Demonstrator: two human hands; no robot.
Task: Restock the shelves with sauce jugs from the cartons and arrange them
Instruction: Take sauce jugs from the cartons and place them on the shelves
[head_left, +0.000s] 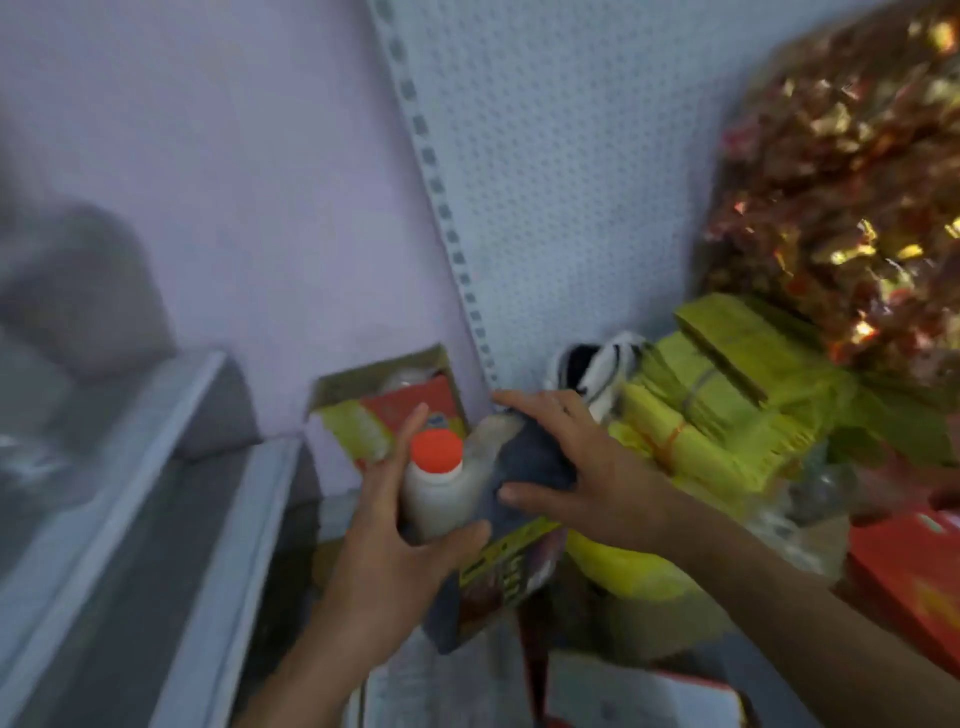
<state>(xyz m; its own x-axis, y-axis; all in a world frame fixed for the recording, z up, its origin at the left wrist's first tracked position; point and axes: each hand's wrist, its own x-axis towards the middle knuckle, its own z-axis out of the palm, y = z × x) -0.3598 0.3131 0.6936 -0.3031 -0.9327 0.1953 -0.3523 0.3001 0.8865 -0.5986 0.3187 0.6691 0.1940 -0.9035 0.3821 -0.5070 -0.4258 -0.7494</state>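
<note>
Orange-capped sauce jug (441, 488) between left hand (395, 540) and cloth-holding right hand (587, 467).

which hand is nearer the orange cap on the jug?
Left. The left hand grips the jug by its neck, fingers just beside the orange cap. The right hand presses a dark cloth on the jug's shoulder, further right of the cap.

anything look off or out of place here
One oddity: a dark blue-grey cloth lies over the white plastic sauce jug with the orange cap, pressed on by the right hand while the left hand grips the jug. No spill shows.
</note>
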